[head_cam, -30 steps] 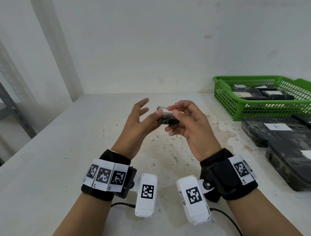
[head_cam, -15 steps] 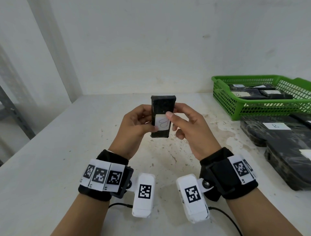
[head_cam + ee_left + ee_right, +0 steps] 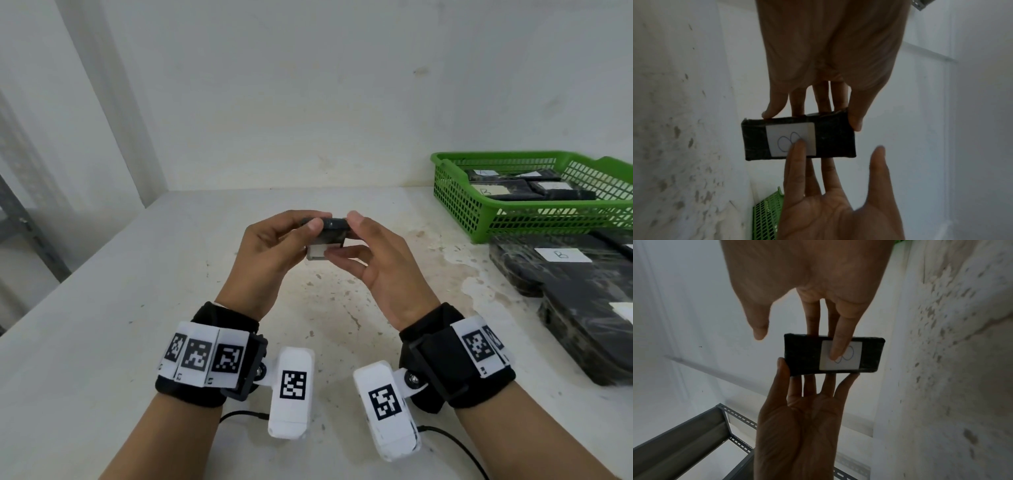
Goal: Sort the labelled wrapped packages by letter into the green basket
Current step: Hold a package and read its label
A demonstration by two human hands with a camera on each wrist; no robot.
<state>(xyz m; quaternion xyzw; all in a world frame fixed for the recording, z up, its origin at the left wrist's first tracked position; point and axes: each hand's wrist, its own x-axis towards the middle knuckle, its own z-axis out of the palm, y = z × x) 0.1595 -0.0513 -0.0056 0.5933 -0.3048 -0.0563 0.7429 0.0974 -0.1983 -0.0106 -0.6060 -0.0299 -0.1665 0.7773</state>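
Note:
A small black wrapped package (image 3: 330,229) with a white label (image 3: 790,140) hangs above the table's middle, held by both hands. The label bears a blue handwritten letter that looks like a B. My left hand (image 3: 308,233) grips it, thumb on the labelled face's edge and fingers behind. My right hand (image 3: 349,236) has one finger pressed on the label (image 3: 840,355) and other fingers behind the package; its thumb lies by the top edge. The green basket (image 3: 455,205) stands at the back right with several labelled black packages (image 3: 496,192) inside.
Two larger black wrapped packages (image 3: 561,281) lie on the table right of my hands, in front of the basket, one labelled B (image 3: 561,254). The white table (image 3: 171,274) is stained. A wall runs behind. A grey metal shelf frame (image 3: 694,434) stands off to the left.
Half a second ago the package stood upright with its label facing my head; it is now tipped over, label turned down toward my wrists. Both hands stayed on it.

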